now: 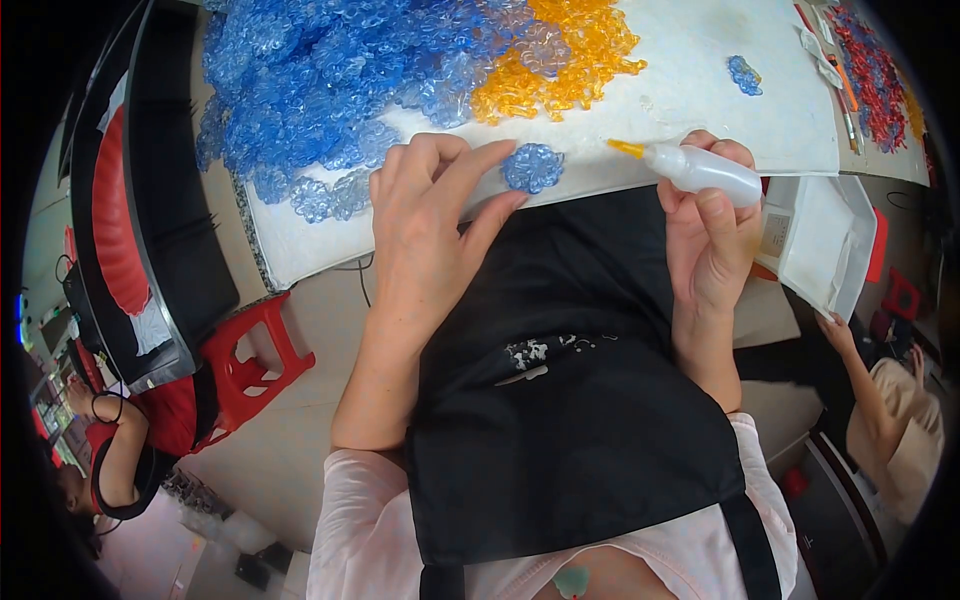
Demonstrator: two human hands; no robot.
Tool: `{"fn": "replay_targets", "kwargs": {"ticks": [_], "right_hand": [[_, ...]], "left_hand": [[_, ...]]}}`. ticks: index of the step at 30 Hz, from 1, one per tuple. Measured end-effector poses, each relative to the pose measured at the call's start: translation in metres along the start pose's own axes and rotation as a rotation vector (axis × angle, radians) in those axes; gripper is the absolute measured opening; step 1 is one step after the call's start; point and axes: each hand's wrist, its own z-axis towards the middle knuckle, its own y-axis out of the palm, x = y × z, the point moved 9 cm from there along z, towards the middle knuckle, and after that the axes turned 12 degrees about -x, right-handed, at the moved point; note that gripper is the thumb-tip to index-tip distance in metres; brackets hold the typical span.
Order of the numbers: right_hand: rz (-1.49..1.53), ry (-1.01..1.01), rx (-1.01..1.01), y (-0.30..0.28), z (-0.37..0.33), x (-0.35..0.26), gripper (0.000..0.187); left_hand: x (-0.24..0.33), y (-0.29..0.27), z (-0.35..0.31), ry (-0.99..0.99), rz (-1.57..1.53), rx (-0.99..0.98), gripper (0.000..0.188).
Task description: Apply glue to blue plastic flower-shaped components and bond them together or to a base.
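Note:
My left hand (425, 215) steadies a blue clear plastic flower (533, 168) by its left side, thumb and forefinger on its rim, at the near edge of the white tabletop (700, 90). To the right, my right hand (715, 215) is wrapped round a white squeeze bottle (705, 172). The bottle lies tilted in my fingers, its yellow nozzle (625, 148) pointing left toward the flower but apart from it.
Blue flower pieces (320, 80) and amber ones (570, 65) are heaped at the far side. One small blue-and-yellow piece (743, 75) lies far right, near red pieces (870, 70). A white tray (825, 235) and a red stool (260, 350) flank me. Other people sit nearby.

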Motion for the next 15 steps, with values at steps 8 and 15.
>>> {"fn": "replay_targets", "kwargs": {"ticks": [8, 15], "right_hand": [[-0.317, -0.134, -0.069, 0.016, 0.001, -0.008, 0.036], [-0.583, -0.236, -0.222, 0.039, 0.0, -0.011, 0.039]], "left_hand": [[0.003, -0.001, -0.002, 0.001, -0.001, 0.063, 0.034], [0.001, -0.001, -0.003, -0.01, -0.006, 0.071, 0.033]]}}
